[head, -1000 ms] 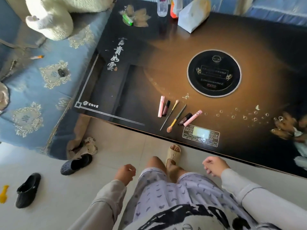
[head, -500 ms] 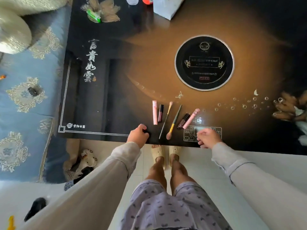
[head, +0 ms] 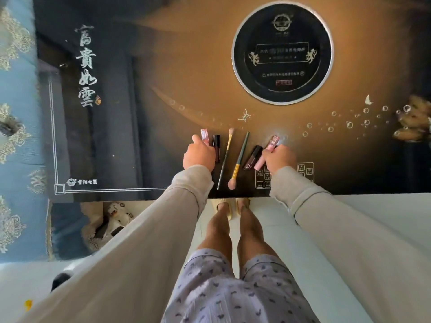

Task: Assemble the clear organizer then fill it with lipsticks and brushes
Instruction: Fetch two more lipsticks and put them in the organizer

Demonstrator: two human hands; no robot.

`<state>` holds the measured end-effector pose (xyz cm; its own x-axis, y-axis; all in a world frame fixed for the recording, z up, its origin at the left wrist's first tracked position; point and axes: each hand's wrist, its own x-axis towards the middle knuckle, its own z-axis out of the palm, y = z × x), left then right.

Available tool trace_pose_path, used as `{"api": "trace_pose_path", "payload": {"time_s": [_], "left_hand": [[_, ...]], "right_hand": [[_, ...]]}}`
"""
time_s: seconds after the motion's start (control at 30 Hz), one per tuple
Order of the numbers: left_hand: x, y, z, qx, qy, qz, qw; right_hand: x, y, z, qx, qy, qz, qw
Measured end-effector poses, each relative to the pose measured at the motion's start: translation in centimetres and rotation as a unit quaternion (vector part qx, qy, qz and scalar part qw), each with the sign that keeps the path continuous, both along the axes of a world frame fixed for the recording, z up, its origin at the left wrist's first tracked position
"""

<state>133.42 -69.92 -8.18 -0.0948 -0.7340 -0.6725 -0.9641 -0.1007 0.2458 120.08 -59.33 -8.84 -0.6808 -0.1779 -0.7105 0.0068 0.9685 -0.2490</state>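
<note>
Along the near edge of the dark glass table (head: 163, 89), six items lie in a row between the two hands.

Left hand (head: 199, 156): fingers are curled over the left pink lip gloss (head: 204, 135), and its cap end shows beyond the knuckles. The dark lipstick (head: 217, 148) lies just beside this hand.

Centre: the thin brush (head: 224, 159) and the green-handled brush (head: 241, 155) lie slightly apart. The bristle head of the green-handled brush is near the table edge.

Right hand (head: 278, 158): fingers are curled round the right pink lip gloss (head: 271, 143), and the dark lip gloss (head: 253, 157) lies just beside it. The right wrist covers part of the printed control panel (head: 307, 170).

Open tabletop extends beyond the row to the round hob (head: 282, 52) and leftward towards the blue sofa (head: 18, 136). White floor (head: 373, 217) borders the near table edge.
</note>
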Motion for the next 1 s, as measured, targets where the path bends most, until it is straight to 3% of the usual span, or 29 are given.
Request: {"api": "trace_pose_path", "payload": {"time_s": [0.37,0.67,0.8,1.0], "left_hand": [[1.2,-0.3,0.4,0.044,-0.022,-0.049,0.998],[8.9,4.6,5.0,0.138,-0.009,-0.115,0.984],[13.1,7.9,5.4,0.177,-0.034,-0.151,0.972],[17.3,9.3,5.5,0.150,-0.059,-0.148,0.976]], "right_hand": [[0.0,1.5,1.7,0.026,0.004,0.028,0.999],[2.2,9.7,7.8,-0.024,-0.093,0.051,0.994],[3.5,13.1,9.2,-0.023,-0.091,0.066,0.993],[4.0,18.2,9.7,0.005,-0.072,0.065,0.995]]}}
